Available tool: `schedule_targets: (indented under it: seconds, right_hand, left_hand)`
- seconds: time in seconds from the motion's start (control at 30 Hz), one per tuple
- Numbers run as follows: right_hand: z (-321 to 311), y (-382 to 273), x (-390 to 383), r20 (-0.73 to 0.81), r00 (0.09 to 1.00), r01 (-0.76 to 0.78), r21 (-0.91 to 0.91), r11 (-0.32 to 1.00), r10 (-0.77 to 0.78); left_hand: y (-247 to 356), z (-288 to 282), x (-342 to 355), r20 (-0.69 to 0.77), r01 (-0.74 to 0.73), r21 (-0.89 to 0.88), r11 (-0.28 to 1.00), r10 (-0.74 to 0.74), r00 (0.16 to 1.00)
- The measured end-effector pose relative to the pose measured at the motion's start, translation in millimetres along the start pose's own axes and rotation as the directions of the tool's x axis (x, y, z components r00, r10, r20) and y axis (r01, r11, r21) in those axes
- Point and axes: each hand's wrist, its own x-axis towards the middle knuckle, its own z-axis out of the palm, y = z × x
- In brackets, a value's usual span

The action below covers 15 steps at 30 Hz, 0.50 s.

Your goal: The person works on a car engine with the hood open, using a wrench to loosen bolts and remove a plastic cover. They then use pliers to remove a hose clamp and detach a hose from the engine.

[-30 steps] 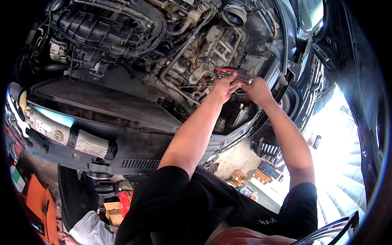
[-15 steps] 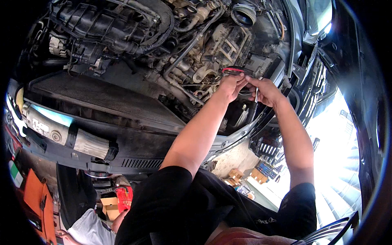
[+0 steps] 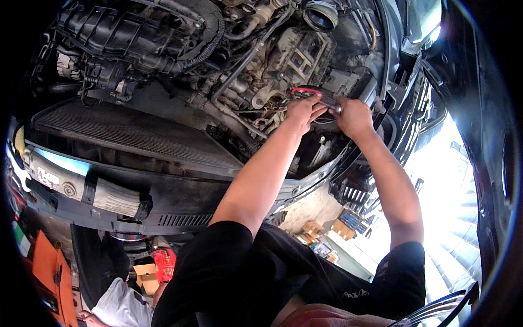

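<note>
In the open engine bay (image 3: 294,60), my left hand (image 3: 300,115) is closed at a red-and-black handled tool (image 3: 306,91), its fingertips on the tool and partly hiding it. My right hand (image 3: 355,117) is closed on a silver metal tool (image 3: 334,108), slanting up-left to meet my left fingers. Exactly where the two tools touch, or whether they are one, I cannot tell. Both hands are at the engine's right side, beside a grey box-shaped part (image 3: 340,82) and below the exposed metal engine block.
A radiator (image 3: 125,136) crosses the front, with a work light (image 3: 62,174) on the front panel. The hood or body panel (image 3: 471,109) rises at right. Below left are an orange case (image 3: 46,272), cardboard box (image 3: 146,278) and another person in a white top (image 3: 122,305). Small boxes (image 3: 348,229) stand beyond.
The silver tool in my right hand has swung from nearly upright half a second ago to slanting across toward my left hand, and my right fingers have closed tighter round it.
</note>
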Motion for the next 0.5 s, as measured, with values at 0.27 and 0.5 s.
schedule_targets:
  seconds: [0.27, 0.5]
  right_hand:
    - [-7.1, -20.0, -7.2, -0.090, 0.995, 0.009, -0.252, 0.968, -0.033]
    - [-5.4, -16.2, -2.1, 0.041, 0.989, -0.145, 0.112, 0.983, 0.141]
  left_hand:
    - [0.2, -2.9, -5.1, -0.068, 0.017, 0.016, 1.000, -0.016, 0.998]
    - [1.2, -6.8, 5.8, -0.001, 0.014, -0.009, 1.000, -0.014, 1.000]
